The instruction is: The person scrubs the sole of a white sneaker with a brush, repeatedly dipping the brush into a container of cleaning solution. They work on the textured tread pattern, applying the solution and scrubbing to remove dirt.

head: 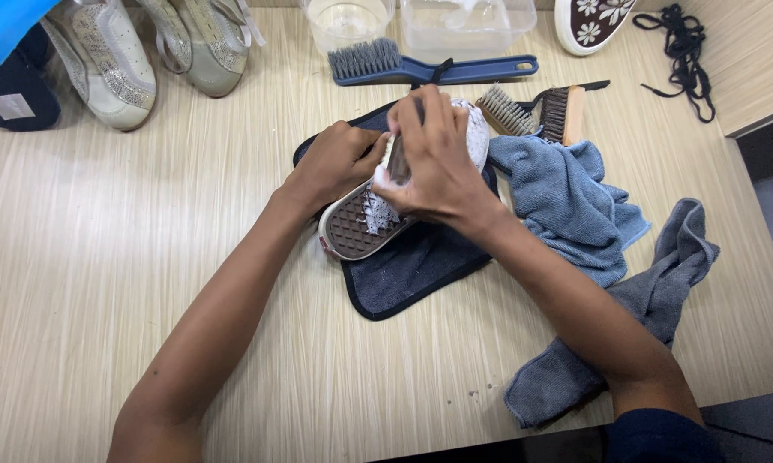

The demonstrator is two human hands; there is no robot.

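On the mat point(404, 274), the sole-up shoe point(361, 225) is clasped by the left hand point(335, 163); a brush point(397, 163) is gripped in the right hand point(434, 163). Foam-wet rubber is judged slippery, light, flexible; best held by its sides.

A shoe point(365, 219) is lying sole-up and tilted on a dark blue mat point(412, 266), its brown waffle-patterned sole partly covered in white foam. A small brush point(398, 163) is pressing against that sole.
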